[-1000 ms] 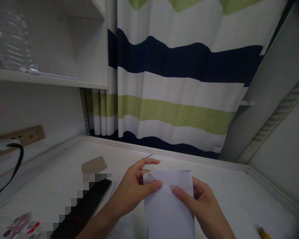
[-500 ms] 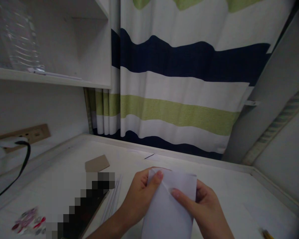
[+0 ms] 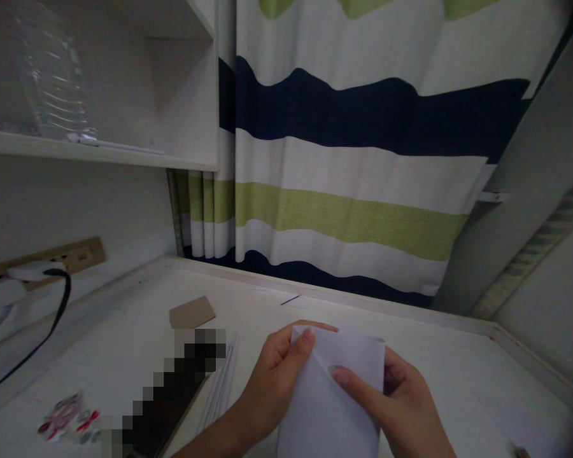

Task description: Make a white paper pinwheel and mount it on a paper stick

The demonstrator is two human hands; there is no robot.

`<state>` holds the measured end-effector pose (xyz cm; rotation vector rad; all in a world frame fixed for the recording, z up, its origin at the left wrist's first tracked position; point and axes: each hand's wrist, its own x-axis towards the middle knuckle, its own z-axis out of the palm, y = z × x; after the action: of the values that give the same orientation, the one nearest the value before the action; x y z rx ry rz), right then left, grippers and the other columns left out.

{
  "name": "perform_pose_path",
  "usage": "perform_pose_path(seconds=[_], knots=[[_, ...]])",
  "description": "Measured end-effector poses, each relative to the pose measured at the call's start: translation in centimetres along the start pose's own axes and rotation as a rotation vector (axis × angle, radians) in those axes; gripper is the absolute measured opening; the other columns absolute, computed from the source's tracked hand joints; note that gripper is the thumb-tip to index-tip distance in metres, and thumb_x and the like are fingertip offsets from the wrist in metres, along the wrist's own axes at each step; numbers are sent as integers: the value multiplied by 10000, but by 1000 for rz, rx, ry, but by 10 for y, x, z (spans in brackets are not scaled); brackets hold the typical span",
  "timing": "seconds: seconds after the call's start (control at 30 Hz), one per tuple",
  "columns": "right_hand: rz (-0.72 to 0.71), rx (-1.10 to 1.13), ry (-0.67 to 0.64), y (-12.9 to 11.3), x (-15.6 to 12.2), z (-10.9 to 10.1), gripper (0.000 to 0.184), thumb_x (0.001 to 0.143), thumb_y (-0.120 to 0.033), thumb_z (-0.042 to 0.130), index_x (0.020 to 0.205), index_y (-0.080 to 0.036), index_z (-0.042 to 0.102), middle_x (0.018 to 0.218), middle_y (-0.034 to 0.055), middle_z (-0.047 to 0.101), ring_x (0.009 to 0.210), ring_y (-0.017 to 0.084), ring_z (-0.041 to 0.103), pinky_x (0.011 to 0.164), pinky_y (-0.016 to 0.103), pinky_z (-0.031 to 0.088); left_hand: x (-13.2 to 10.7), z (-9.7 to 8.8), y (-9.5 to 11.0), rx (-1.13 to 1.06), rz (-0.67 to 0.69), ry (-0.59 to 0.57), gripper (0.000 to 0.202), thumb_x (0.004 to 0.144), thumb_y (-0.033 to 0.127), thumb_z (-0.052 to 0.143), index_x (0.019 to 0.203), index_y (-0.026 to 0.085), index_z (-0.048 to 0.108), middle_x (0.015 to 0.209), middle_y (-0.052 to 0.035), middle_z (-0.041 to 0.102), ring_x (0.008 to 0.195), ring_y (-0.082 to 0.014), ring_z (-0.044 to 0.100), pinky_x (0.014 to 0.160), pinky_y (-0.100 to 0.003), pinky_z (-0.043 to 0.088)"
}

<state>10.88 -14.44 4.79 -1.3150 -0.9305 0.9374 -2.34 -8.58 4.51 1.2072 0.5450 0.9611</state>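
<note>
- At far left, a beige socket panel [image 3: 90, 252] on the wall holds a white plug [image 3: 37, 271], with a black cable [image 3: 60, 313] curving down.
- Above it, a white shelf [image 3: 191, 102] carries a clear ribbed plastic container [image 3: 57, 83] and, along its front edge, a thin white stick [image 3: 131, 149].
- Low on the counter [image 3: 451, 375] lies a cluster of small red, pink and clear pieces [image 3: 67, 416], too small to make out.
- Next comes a dark flat object [image 3: 161, 425], partly masked by pixel blocks, with a brown card [image 3: 192, 312] beyond its far end.
- Just right of it lie several narrow white strips [image 3: 217, 388].
- The left hand [image 3: 279, 369] pinches the paper's upper left corner, thumb in front, fingers behind.
- The folded white paper [image 3: 334, 413] is held between both hands at bottom centre, a slanting crease running from that corner.
- Behind hangs a striped curtain [image 3: 353, 121].
- The right hand [image 3: 401, 394] grips the paper's right edge, thumb pressed on its face, fingers behind.
</note>
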Motion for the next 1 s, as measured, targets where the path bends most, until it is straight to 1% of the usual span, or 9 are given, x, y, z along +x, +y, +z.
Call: perform_pose_path(seconds=[0.13,0.2,0.33,0.47,0.57,0.7,0.8,0.87,1.0], knots=[[1,-9,4,0,-1,0,250,550,-300,725,746,-167,648,666,44,701,595,206,625,527,277,511,-1,1,2,15,-28,12,313,800,420,461,928,196,639,725,-8,607,495,-53,430,440,-134,311],[-7,-24,15,0,-1,0,244,546,-298,727,738,-170,648,667,39,701,594,206,627,521,273,510,-1,2,4,34,-34,14,350,796,445,449,946,189,635,756,-19,615,487,-56,426,435,-141,306],[-5,-32,7,-2,-1,0,235,556,-302,720,741,-175,650,683,40,705,595,200,627,514,262,508,-1,3,7,29,-37,5,367,798,449,436,964,182,625,822,-35,622,498,-68,442,444,-156,317],[-9,12,42,-3,-3,4,231,544,-295,727,729,-176,657,675,41,707,580,192,624,506,253,504,1,3,7,20,-42,19,331,784,432,468,902,175,639,876,-37,620,461,-57,426,417,-163,299],[-6,40,53,-3,-5,5,227,542,-295,728,721,-174,659,656,36,704,573,185,621,507,247,502,1,4,5,12,-42,36,295,780,410,486,864,177,646,813,-21,621,457,-52,420,414,-155,293],[9,17,17,0,-3,1,237,553,-302,729,738,-174,652,659,29,700,584,186,621,519,256,504,3,4,4,-48,-51,30,269,786,385,492,838,173,649,709,-6,612,476,-56,432,429,-143,304],[26,14,-11,3,1,-3,257,559,-298,731,768,-177,644,679,30,700,588,187,621,526,267,504,7,3,3,-98,-80,8,280,765,398,515,831,165,654,664,-11,614,478,-66,447,434,-148,317],[41,26,2,5,4,-5,282,557,-304,731,792,-175,642,659,32,698,562,192,619,507,279,500,10,1,2,-114,-111,-9,302,746,414,531,836,156,658,614,-13,603,470,-76,449,430,-155,319],[78,53,-2,6,8,-7,317,534,-302,744,803,-164,647,607,33,689,511,195,612,467,284,486,13,-3,1,-117,-129,-73,316,743,409,538,869,146,660,608,-23,599,485,-84,462,449,-163,333]])
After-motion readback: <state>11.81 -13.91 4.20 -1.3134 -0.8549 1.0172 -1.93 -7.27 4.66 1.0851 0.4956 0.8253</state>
